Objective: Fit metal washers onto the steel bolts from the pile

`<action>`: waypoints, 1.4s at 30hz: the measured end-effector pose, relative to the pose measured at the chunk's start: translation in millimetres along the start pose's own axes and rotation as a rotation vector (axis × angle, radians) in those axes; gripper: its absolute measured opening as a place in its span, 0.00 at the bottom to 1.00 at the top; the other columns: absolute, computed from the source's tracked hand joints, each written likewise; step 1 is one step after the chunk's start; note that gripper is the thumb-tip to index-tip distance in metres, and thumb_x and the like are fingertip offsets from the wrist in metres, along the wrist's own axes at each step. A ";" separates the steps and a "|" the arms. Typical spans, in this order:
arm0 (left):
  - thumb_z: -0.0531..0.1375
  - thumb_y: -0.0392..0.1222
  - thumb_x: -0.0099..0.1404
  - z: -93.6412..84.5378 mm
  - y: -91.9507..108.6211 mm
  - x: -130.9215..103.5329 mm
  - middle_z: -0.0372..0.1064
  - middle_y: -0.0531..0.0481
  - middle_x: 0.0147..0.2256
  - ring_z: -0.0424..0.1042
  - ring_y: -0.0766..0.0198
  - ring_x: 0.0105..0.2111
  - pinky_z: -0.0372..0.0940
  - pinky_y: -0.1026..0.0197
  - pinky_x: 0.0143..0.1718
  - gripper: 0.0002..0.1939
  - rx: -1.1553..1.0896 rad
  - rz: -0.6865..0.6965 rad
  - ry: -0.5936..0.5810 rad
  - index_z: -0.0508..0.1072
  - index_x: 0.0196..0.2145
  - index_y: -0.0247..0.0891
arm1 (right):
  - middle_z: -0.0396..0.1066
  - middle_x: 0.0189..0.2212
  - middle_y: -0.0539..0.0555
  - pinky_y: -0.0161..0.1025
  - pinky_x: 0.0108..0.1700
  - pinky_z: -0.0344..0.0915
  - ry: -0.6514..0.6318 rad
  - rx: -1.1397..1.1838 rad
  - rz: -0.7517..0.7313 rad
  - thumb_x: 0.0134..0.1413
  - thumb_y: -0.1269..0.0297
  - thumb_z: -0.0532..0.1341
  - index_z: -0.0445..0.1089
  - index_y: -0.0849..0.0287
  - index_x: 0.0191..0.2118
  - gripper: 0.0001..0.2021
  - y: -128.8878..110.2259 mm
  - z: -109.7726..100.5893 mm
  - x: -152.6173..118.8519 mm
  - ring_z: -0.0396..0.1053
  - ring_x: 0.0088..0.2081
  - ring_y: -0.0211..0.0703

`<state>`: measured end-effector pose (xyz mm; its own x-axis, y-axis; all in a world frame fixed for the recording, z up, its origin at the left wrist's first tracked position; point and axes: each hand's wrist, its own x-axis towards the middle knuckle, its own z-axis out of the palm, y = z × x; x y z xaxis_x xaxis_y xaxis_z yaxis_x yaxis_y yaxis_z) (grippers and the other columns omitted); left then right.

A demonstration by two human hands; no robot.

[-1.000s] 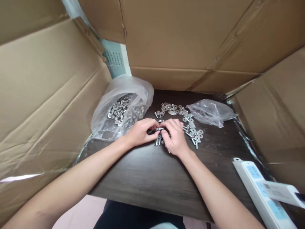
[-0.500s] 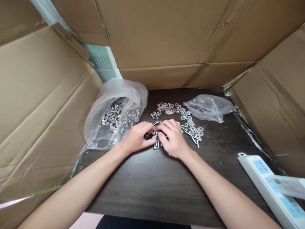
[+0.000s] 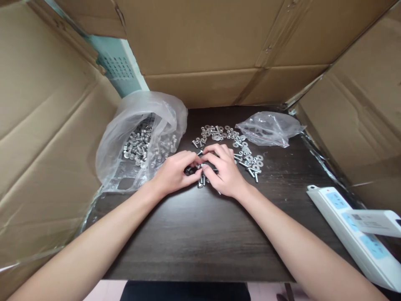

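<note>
Fingers of the left hand (image 3: 173, 173) and right hand (image 3: 226, 173) are closed together on a small bolt (image 3: 199, 167), held just above the table (image 3: 200, 234) among scattered washers (image 3: 250, 161).

A small silver bolt (image 3: 200, 166) is pinched between the fingertips of the left hand (image 3: 174, 172) and the right hand (image 3: 224, 171), lying roughly level just above the dark tabletop (its head is hidden by the fingers). A few more loose bolts (image 3: 202, 180) lie flat directly under the hands, and washers and bolts (image 3: 250, 161) are scattered just beyond the right hand.
</note>
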<state>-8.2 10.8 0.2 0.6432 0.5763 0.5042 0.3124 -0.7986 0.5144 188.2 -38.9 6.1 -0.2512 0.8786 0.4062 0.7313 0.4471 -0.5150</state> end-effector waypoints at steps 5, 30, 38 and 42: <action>0.62 0.38 0.68 0.1 1.9 0.1 0.72 0.51 0.32 0.73 0.64 0.32 0.68 0.63 0.37 0.04 0.003 0.021 0.006 0.72 0.39 0.37 | 0.72 0.48 0.56 0.52 0.52 0.57 0.016 0.015 -0.007 0.61 0.66 0.56 0.73 0.55 0.39 0.07 0.9 0.6 -0.6 0.64 0.51 0.53; 0.62 0.38 0.67 -0.1 3.1 -2.0 0.73 0.51 0.33 0.74 0.63 0.33 0.69 0.62 0.36 0.04 0.031 -0.014 0.007 0.72 0.40 0.37 | 0.72 0.47 0.58 0.53 0.52 0.57 0.025 -0.024 -0.023 0.64 0.67 0.55 0.70 0.56 0.40 0.07 -1.6 1.2 -2.3 0.64 0.51 0.54; 0.62 0.39 0.67 0.4 3.1 -1.7 0.74 0.51 0.33 0.74 0.63 0.33 0.69 0.62 0.36 0.04 0.033 -0.031 -0.005 0.73 0.40 0.37 | 0.72 0.45 0.57 0.52 0.50 0.58 0.021 0.015 -0.035 0.62 0.68 0.56 0.71 0.56 0.39 0.06 0.4 2.4 -1.9 0.64 0.50 0.53; 0.62 0.40 0.68 -0.1 2.8 -1.8 0.74 0.51 0.33 0.75 0.63 0.33 0.69 0.62 0.36 0.04 0.033 -0.031 0.002 0.73 0.40 0.38 | 0.73 0.45 0.57 0.51 0.49 0.58 0.009 0.016 -0.028 0.62 0.68 0.55 0.70 0.56 0.39 0.07 0.8 2.3 -1.2 0.64 0.50 0.53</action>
<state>-8.6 7.6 0.7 0.6316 0.6010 0.4898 0.3546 -0.7857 0.5068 187.7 -39.2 3.5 -0.2653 0.8642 0.4276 0.7138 0.4742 -0.5154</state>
